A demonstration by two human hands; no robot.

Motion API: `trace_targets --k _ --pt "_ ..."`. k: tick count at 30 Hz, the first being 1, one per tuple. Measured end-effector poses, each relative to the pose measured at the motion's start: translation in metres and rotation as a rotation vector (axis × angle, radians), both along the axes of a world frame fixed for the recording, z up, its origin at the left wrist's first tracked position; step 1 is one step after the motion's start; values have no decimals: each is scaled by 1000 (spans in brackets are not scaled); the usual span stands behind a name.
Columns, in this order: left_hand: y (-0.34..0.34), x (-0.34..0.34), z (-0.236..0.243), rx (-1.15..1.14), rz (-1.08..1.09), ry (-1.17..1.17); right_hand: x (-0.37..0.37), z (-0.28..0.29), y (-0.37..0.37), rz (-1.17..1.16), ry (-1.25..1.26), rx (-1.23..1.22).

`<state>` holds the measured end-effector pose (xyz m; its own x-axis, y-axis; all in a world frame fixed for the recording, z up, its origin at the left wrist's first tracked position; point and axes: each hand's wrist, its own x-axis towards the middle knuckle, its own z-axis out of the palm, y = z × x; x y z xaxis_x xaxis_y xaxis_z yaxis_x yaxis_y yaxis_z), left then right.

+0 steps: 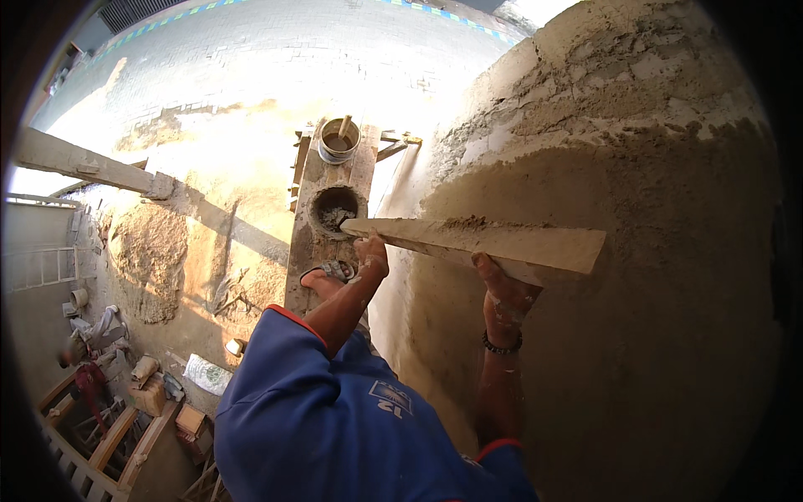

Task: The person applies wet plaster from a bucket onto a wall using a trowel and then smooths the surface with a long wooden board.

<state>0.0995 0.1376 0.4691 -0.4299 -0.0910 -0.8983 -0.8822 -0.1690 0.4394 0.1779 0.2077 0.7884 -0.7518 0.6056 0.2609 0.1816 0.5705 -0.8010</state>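
A long, pale screed board (477, 239) lies crosswise in front of me, level with the plastered wall (652, 351) on my right, and bits of wet mortar cling to its upper edge. My left hand (371, 253) is closed around the board near its narrow-looking left end. Farther right, my right hand (508, 294) grips it from below, thumb up against its face. Mortar smears both hands. Just beyond the board's left end stands a dark bucket (317, 219) with grey mortar inside.
I stand on a narrow plank scaffold (303, 293), with a sandalled foot (322, 278) showing. A lighter bucket (349, 157) with a stick in it sits at its far end. Below left are a sand heap (146, 259), timber and a white sack (207, 374). A beam (92, 164) juts in from the left.
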Motion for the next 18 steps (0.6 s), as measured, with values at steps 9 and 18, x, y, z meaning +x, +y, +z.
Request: trace_targets --k 9,18 --pt "-21 -12 302 472 -636 1693 2 6 4 55 252 -367" --pt "-17 -10 140 112 -834 1411 23 -8 14 109 27 102"
